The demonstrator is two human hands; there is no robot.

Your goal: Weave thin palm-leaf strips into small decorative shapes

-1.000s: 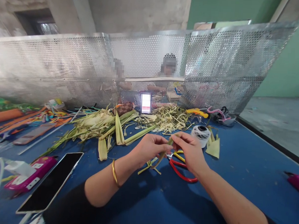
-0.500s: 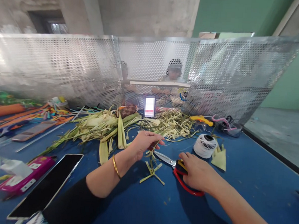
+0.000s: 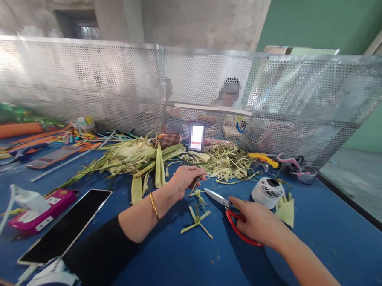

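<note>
Between the thumb and fingers of my left hand [image 3: 189, 180], a thin strip of dry leaf [image 3: 194, 185] is pinched. Just below it shows a small pale-green knotted piece [image 3: 199, 195]; whether it joins the strip I cannot tell. My right hand [image 3: 257, 219] grips red-handled scissors [image 3: 218, 198], their blades pointing left, with the tip close to the knotted piece. A star-like figure of pale-green leaf strips [image 3: 197, 221] stands out against the blue table [image 3: 184, 266] under both hands. Beside my right hand is a spool of white thread [image 3: 268, 192].
Leaf husks [image 3: 129, 157] and shredded strips [image 3: 230, 162] are heaped at the back. A perforated metal screen [image 3: 117, 79] runs behind, with people beyond it. At left lie a phone [image 3: 66, 224] and a magenta power strip [image 3: 43, 212]. A yellow tool [image 3: 263, 158] lies back right.
The view has swung slightly left, so everything sits further right. My right hand covers more of the scissors' handles, and their yellow inner part is hidden. My left hand still pinches the strip.
</note>
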